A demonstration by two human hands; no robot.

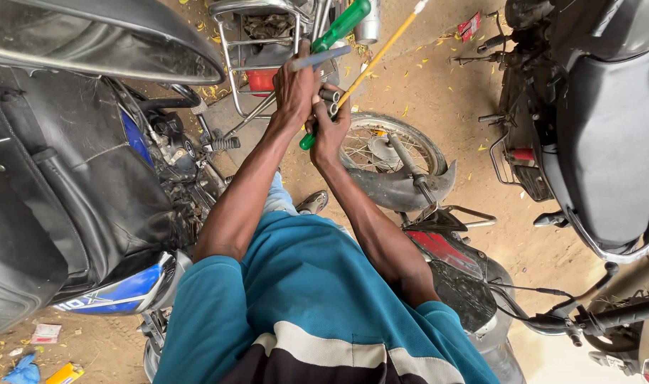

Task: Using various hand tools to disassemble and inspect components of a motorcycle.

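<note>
- Green plastic marked the handle of a screwdriver [341,26] that a person gripped among several tools, seen from the head camera looking down over a teal shirt.
- The left hand [296,89] was closed around the bundle, its fingers pressed together over the screwdriver and a grey metal bar [323,57] that stuck out sideways above the knuckles.
- The right hand [329,124] sat just below and touching it, fingers curled around short metal sockets [330,99]; a second green tip [307,141] showed under the palm.
- A thin yellow rod [381,51] crossed behind both hands, running up to the right; whether either hand held it could not be told.
- Both hands hovered above a sandy dirt floor [445,99], between a blue-and-black motorcycle [89,213] on the left and a red one's rear wheel [388,153] on the right.
- Judged from this grip, sorting the tools would go best with one hand holding the bundle firm while the other drew out a single piece, keeping the loose sockets from slipping to the ground.
</note>
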